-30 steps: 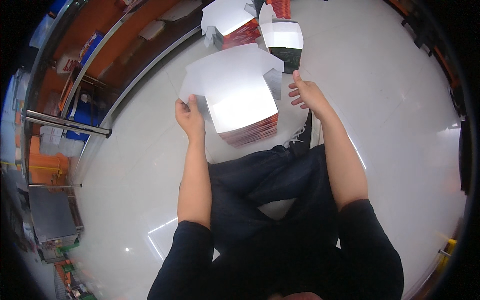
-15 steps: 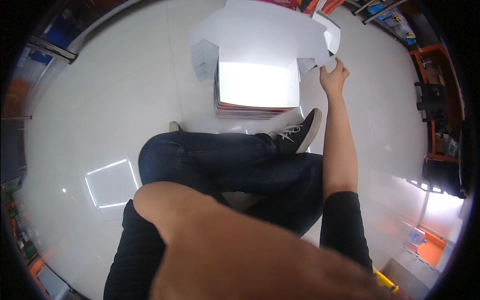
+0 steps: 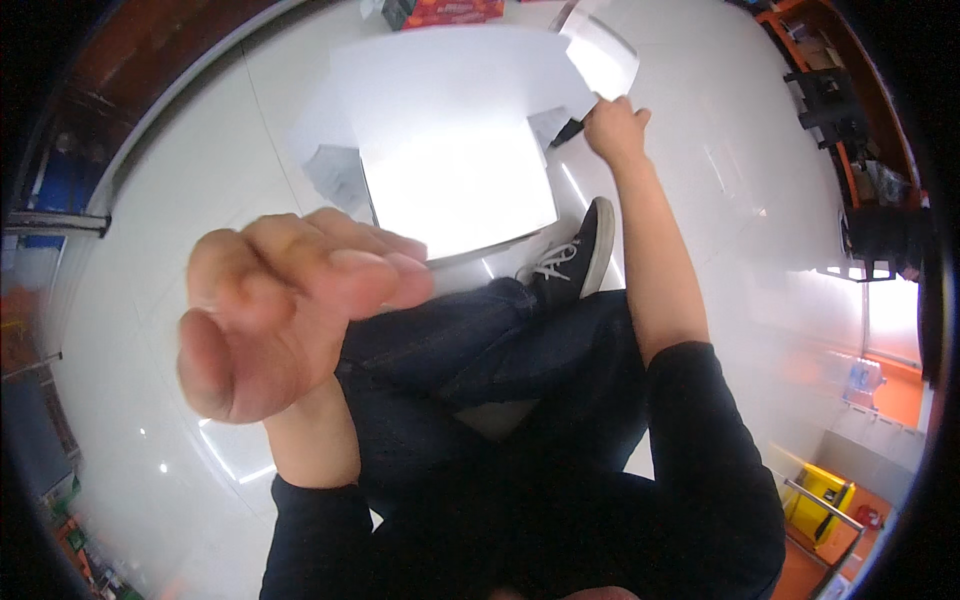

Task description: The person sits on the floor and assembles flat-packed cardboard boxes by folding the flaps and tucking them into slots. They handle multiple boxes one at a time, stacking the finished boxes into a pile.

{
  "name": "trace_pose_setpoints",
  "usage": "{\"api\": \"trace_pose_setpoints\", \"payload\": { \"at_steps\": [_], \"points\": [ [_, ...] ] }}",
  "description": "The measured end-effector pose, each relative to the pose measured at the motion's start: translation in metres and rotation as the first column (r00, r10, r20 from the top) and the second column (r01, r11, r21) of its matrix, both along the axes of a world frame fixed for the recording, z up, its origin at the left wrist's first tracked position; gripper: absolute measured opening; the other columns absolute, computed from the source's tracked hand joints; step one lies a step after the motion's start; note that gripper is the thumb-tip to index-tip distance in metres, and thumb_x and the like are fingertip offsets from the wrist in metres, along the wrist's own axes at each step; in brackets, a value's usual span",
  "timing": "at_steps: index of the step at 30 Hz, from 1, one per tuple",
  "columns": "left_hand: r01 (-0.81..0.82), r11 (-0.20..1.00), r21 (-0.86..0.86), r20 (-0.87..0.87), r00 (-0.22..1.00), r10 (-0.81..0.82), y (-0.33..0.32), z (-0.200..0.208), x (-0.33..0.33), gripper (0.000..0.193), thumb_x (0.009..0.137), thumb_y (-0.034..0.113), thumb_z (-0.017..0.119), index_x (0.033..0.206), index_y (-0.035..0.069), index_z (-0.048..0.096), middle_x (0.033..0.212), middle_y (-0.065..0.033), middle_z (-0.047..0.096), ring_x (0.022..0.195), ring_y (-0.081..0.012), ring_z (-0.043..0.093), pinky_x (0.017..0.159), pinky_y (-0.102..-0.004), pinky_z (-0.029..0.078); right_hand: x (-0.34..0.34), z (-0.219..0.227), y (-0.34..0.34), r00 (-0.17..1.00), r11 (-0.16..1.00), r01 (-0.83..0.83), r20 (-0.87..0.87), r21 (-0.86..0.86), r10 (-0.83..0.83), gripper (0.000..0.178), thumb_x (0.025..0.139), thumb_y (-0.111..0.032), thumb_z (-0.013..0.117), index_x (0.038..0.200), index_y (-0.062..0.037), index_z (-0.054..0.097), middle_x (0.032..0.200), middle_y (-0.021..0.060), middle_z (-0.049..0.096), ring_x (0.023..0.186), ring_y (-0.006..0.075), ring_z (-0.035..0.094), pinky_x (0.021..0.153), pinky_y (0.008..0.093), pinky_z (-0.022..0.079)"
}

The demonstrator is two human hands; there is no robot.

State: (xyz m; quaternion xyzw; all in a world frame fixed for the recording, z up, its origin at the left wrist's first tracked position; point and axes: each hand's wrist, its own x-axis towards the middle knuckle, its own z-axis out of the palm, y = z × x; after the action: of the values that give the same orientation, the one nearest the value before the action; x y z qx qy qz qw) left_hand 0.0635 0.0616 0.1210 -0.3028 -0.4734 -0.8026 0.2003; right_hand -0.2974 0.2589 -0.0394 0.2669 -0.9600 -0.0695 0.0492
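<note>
My left hand (image 3: pixel 300 310) is raised close to the camera, fingers bent, thumb apart, nothing in it. Further ahead, my right hand (image 3: pixel 617 130) has its fingers closed at the lower end of a curved white cardboard piece (image 3: pixel 605 62). Just left of those fingers, a dark pointed edge (image 3: pixel 566 133) sticks out; I cannot tell what it belongs to. Beside it on the floor stands an open cardboard box (image 3: pixel 460 190) with a bright white inside. Its wide lid (image 3: pixel 440 75) is folded back away from me, and greyish side flaps (image 3: pixel 338 175) spread outward.
My crossed legs in dark jeans (image 3: pixel 450 350) and a black shoe (image 3: pixel 575 255) lie just before the box. A red box (image 3: pixel 455 12) stands beyond the lid. Orange shelving (image 3: pixel 850 150) lines the right, and a yellow object (image 3: pixel 822 503) stands at lower right. The floor is glossy pale tile.
My left hand has swung from a blur across the lower view to a raised place at the left. With the view turned, the box and right hand appear further left; the right hand keeps the cardboard.
</note>
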Motion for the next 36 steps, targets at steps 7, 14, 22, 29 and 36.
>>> {"api": "trace_pose_setpoints", "payload": {
  "at_steps": [7, 14, 22, 29, 36],
  "points": [
    [-0.290, 0.957, -0.026, 0.161, 0.943, 0.290, -0.011, -0.021, -0.012, 0.041, 0.104, 0.029, 0.043, 0.116, -0.002, 0.066, 0.107, -0.0259, 0.072, 0.097, -0.0357, 0.073, 0.096, -0.0446, 0.054, 0.037, 0.035, -0.004, 0.985, 0.948, 0.094, -0.107, -0.304, -0.132, 0.021, 0.093, -0.030, 0.064, 0.098, -0.0110, 0.073, 0.085, 0.0130, 0.075, 0.082, 0.0311, 0.073, 0.082, 0.0487, 0.049],
    [-0.423, 0.866, -0.268, 0.385, 0.777, 0.498, 0.032, -0.033, -0.043, 0.054, 0.100, 0.038, 0.053, 0.135, -0.004, 0.054, 0.131, -0.0272, 0.061, 0.112, -0.0357, 0.066, 0.097, -0.0482, 0.051, 0.112, 0.165, 0.034, 0.990, 0.244, -0.070, -0.097, -0.967, -0.102, 0.016, 0.089, -0.020, 0.069, 0.093, -0.0045, 0.071, 0.074, 0.0117, 0.072, 0.067, 0.0297, 0.069, 0.063, 0.0376, 0.054],
    [-0.534, 0.827, -0.176, 0.594, 0.612, 0.522, 0.038, -0.046, -0.048, 0.074, 0.096, 0.050, 0.061, 0.147, 0.000, 0.042, 0.138, -0.0167, 0.053, 0.126, -0.0252, 0.053, 0.101, -0.0366, 0.046, 0.231, 0.130, -0.026, 0.659, 0.349, -0.696, -0.366, -0.627, 0.658, 0.021, 0.081, -0.021, 0.073, 0.098, -0.0092, 0.067, 0.081, 0.0035, 0.063, 0.077, 0.0235, 0.062, 0.067, 0.0364, 0.049],
    [-0.637, 0.750, -0.178, 0.606, 0.530, 0.593, 0.026, -0.041, -0.056, 0.057, 0.097, 0.035, 0.056, 0.135, -0.007, 0.050, 0.132, -0.0165, 0.058, 0.124, -0.0259, 0.054, 0.105, -0.0386, 0.039, 0.198, 0.150, -0.018, 0.644, 0.142, -0.674, -0.483, -0.725, 0.593, 0.027, 0.075, -0.025, 0.085, 0.087, -0.0078, 0.069, 0.076, 0.0052, 0.063, 0.071, 0.0231, 0.060, 0.068, 0.0350, 0.046],
    [-0.656, 0.737, -0.160, 0.604, 0.525, 0.599, 0.004, -0.043, -0.055, 0.059, 0.098, 0.037, 0.056, 0.134, -0.009, 0.052, 0.132, -0.0184, 0.060, 0.123, -0.0274, 0.057, 0.106, -0.0392, 0.042, 0.141, 0.148, -0.003, 0.969, 0.171, -0.195, -0.162, -0.966, 0.189, 0.035, 0.088, -0.033, 0.077, 0.108, -0.0060, 0.064, 0.093, 0.0101, 0.067, 0.091, 0.0244, 0.061, 0.084, 0.0345, 0.047]
  ]
}}
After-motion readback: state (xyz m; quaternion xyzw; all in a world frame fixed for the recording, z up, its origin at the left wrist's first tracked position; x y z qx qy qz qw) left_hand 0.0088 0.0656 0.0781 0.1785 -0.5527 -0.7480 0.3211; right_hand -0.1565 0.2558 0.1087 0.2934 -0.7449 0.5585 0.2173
